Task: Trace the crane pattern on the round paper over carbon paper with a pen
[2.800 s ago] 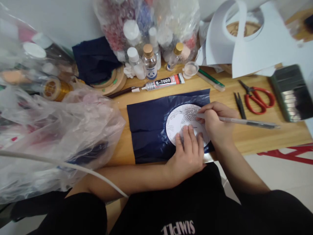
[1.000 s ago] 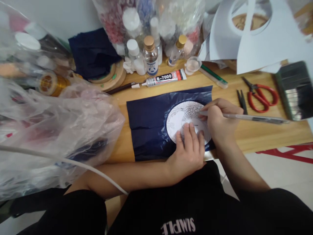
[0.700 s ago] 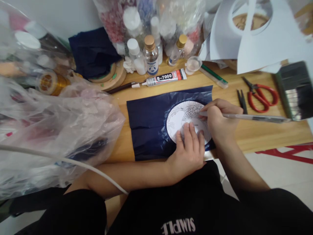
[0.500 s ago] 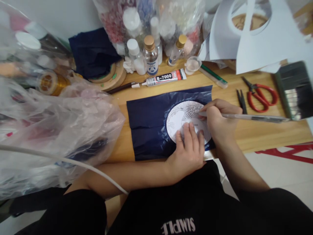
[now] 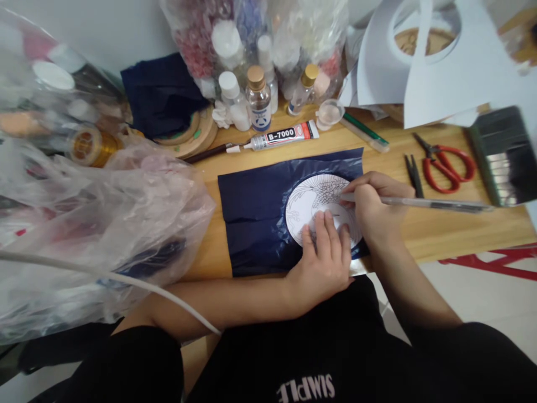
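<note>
A dark blue sheet (image 5: 255,210) lies flat on the wooden table (image 5: 440,229). On its right part rests a round white paper (image 5: 304,204) printed with a fine line drawing. My left hand (image 5: 325,263) lies on the lower part of that circle, fingers flat and stretched out, pressing it down. My right hand (image 5: 375,210) is closed around a thin silver pen (image 5: 423,204), whose tip touches the drawing near the circle's upper right.
Red-handled scissors (image 5: 447,165) and dark tweezers (image 5: 413,173) lie to the right. A B-7000 glue tube (image 5: 281,137), small bottles (image 5: 257,103) and a gold wire spool (image 5: 90,146) sit behind. Crumpled plastic bags (image 5: 104,224) crowd the left; white cut paper (image 5: 440,67) hangs at back right.
The pen tip has shifted slightly along the upper right of the drawing. My left hand has stayed pressed on the circle.
</note>
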{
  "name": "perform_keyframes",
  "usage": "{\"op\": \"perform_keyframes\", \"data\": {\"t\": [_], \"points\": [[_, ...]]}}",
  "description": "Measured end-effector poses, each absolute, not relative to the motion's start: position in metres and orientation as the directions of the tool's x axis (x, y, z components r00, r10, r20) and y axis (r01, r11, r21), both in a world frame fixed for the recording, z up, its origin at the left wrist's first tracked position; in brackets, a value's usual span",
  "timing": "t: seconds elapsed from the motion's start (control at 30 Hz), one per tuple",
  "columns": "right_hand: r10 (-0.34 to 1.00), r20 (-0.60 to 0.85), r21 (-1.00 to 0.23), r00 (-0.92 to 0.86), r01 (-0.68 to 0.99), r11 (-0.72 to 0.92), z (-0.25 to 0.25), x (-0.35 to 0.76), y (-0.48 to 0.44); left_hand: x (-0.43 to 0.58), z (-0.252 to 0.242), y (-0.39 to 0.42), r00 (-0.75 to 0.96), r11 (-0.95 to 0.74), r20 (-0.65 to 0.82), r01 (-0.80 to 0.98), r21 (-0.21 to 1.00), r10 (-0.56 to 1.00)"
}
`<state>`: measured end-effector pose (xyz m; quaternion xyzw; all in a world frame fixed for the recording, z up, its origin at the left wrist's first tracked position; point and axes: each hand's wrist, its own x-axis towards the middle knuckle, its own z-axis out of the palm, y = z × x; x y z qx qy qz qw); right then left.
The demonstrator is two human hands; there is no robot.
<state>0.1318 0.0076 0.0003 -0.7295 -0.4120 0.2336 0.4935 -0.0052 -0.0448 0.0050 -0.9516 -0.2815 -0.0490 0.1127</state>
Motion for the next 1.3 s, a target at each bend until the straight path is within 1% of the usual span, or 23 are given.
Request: {"op": "perform_keyframes", "data": {"t": [0.13, 0.43, 0.67, 0.9, 1.3], "points": [[0.830, 0.050, -0.910, 0.555, 0.369, -0.192, 0.0007, 0.1317, 0.0075, -0.0053, 0.0050, -0.0448, 0.838, -0.818, 0.156, 0.545, -0.184, 0.523], [0.805, 0.080, -0.910, 0.588, 0.373, -0.181, 0.0002, 0.1302, 0.0089, -0.0056, 0.0028, -0.0456, 0.837, -0.819, 0.161, 0.545, -0.177, 0.522], [0.799, 0.075, -0.910, 0.597, 0.369, -0.190, 0.0014, 0.1298, 0.0091, -0.0055, 0.0033, -0.0445, 0.843, -0.824, 0.161, 0.536, -0.182, 0.513], [0.804, 0.113, -0.911, 0.584, 0.384, -0.152, -0.0047, 0.1325, 0.0079, -0.0051, 0.0017, -0.0448, 0.840, -0.817, 0.179, 0.541, -0.202, 0.512], [0.834, 0.125, -0.912, 0.537, 0.392, -0.116, -0.0033, 0.1320, 0.0075, -0.0044, 0.0011, -0.0450, 0.836, -0.813, 0.194, 0.546, -0.202, 0.513]]}}
